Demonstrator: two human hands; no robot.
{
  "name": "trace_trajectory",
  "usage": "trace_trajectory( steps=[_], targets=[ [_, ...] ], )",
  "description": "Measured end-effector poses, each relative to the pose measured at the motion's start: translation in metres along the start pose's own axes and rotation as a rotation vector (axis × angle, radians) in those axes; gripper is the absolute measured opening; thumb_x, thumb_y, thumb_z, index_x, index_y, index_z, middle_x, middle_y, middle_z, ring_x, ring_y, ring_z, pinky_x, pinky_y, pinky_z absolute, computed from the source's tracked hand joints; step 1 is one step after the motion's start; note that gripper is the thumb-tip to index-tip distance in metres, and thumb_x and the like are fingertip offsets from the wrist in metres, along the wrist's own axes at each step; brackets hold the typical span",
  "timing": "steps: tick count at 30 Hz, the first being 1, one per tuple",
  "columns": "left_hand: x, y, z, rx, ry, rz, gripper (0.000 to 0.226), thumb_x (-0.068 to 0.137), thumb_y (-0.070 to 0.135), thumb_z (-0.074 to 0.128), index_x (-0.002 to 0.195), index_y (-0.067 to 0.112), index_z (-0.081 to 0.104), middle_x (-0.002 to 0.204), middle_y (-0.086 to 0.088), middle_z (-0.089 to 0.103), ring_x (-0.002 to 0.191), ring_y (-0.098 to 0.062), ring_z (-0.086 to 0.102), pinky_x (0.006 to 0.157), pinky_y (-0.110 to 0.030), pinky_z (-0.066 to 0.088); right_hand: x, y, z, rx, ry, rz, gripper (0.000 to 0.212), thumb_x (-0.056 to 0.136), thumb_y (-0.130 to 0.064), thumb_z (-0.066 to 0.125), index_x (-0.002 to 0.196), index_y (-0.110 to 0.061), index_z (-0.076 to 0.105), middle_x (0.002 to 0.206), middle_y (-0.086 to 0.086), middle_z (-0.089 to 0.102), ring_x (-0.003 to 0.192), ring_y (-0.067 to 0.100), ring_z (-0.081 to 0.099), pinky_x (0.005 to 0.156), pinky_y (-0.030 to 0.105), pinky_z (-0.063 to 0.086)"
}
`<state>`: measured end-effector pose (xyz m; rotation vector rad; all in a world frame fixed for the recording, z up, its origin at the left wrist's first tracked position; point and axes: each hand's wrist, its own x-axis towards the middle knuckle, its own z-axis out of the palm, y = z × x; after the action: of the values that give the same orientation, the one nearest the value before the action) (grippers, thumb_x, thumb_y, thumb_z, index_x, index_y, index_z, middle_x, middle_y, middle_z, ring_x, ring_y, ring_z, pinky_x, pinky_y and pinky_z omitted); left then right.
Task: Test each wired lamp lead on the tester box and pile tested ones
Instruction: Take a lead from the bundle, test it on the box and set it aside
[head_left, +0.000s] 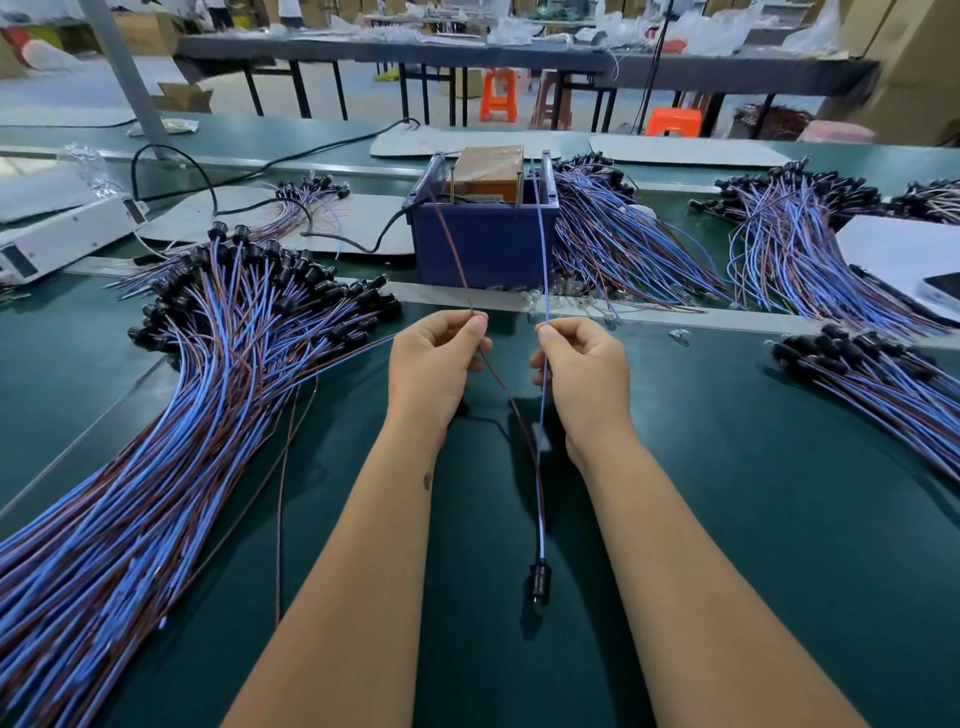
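Note:
One lamp lead is stretched between my hands and the blue tester box (485, 244). My left hand (434, 366) pinches its brown wire (452, 244), and my right hand (582, 371) pinches its blue wire (541, 244). Both wires run up and away to the top of the box, where an orange-brown block sits inside. Behind my hands the two wires join and hang down to the black lamp socket (540, 582), which dangles between my forearms above the green mat. A big pile of leads (171, 415) fans out at my left.
More lead bundles lie right of the box (623, 249), at the far right (795, 234) and near right (883, 384). A white power unit (62, 234) with black cables sits at the left. A white tray (904, 249) is at the right edge. Small clear bulbs (571, 301) lie before the box.

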<state>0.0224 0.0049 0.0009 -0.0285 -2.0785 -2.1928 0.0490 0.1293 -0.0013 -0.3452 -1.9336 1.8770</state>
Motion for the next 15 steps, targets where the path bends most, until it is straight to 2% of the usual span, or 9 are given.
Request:
trace_trajectory(
  steps=[4, 7, 10, 15],
  targets=[
    [0.0028, -0.0039, -0.0017, 0.061, 0.049, 0.007, 0.012, 0.094, 0.024, 0.065, 0.084, 0.026, 0.072, 0.055, 0.012, 0.063, 0.045, -0.001, 0.046, 0.048, -0.012, 0.04, 0.0014, 0.0001, -0.0014, -0.013, 0.007, 0.018, 0.014, 0.096, -0.016, 0.057, 0.083, -0.017, 0.063, 0.05, -0.008, 0.058, 0.049, 0.005, 0.051, 0.054, 0.021, 0.044],
    [0.0032, -0.0057, -0.0038, 0.101, 0.053, 0.033, 0.011, 0.095, 0.029, 0.062, 0.09, 0.027, 0.072, 0.054, 0.009, 0.062, 0.04, -0.003, 0.036, 0.042, -0.013, 0.035, 0.0014, 0.0002, -0.0019, -0.041, 0.006, 0.016, 0.012, 0.096, -0.019, 0.056, 0.086, -0.019, 0.063, 0.047, -0.008, 0.057, 0.049, 0.004, 0.051, 0.06, 0.027, 0.043],
    [0.0039, -0.0065, -0.0031, 0.103, 0.065, 0.032, 0.013, 0.096, 0.029, 0.06, 0.091, 0.027, 0.072, 0.05, 0.01, 0.057, 0.042, -0.003, 0.039, 0.043, -0.013, 0.036, 0.0014, 0.0, -0.0028, -0.059, 0.01, 0.018, 0.012, 0.095, -0.02, 0.055, 0.086, -0.02, 0.062, 0.046, -0.007, 0.056, 0.05, 0.006, 0.051, 0.061, 0.028, 0.042],
    [0.005, -0.0083, -0.0037, 0.159, 0.084, 0.03, 0.019, 0.099, 0.029, 0.051, 0.091, 0.029, 0.069, 0.047, 0.015, 0.046, 0.043, -0.001, 0.037, 0.045, -0.014, 0.034, 0.0016, -0.0015, -0.0037, -0.071, 0.029, 0.048, 0.013, 0.095, -0.019, 0.055, 0.083, -0.022, 0.061, 0.044, -0.006, 0.056, 0.049, 0.01, 0.052, 0.051, 0.024, 0.043]
  ],
)
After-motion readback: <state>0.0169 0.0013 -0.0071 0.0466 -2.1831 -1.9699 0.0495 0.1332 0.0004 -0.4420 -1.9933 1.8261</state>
